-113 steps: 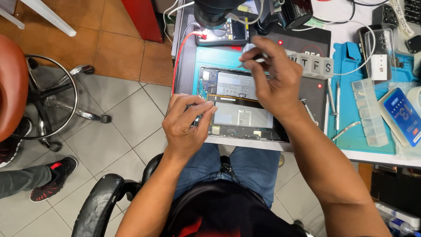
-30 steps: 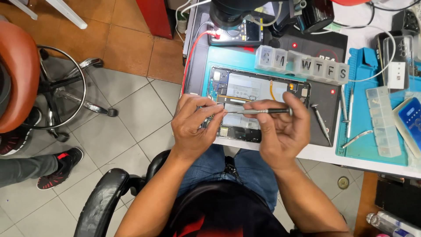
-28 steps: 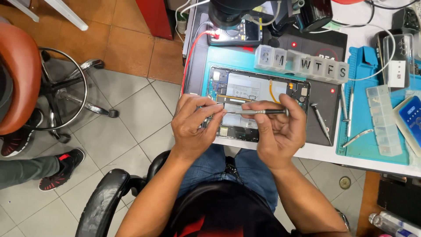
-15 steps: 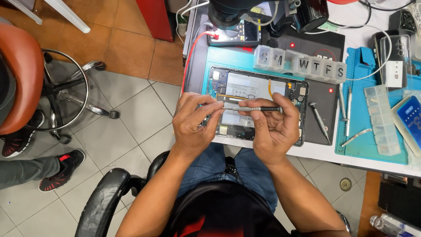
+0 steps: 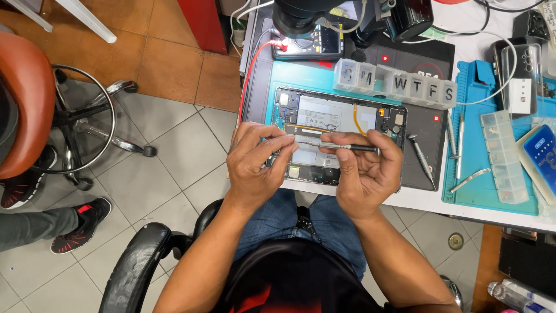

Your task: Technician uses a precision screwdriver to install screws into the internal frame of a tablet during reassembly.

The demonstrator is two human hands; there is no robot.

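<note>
An opened tablet with its back cover off lies on a teal mat at the bench's near edge. My right hand holds a slim grey screwdriver level above the tablet, tip pointing left. My left hand pinches the screwdriver's tip end with thumb and fingertips. Whether a screw sits between those fingers is hidden.
A weekly pill organiser lies beyond the tablet, a multimeter behind it. To the right are another screwdriver, tweezers, a clear parts box and a phone. A stool and another person's leg are at left.
My right hand came back from the far side of the bench with the screwdriver. Both hands have met over the tablet's lower edge, and my left fingers closed on the tip.
</note>
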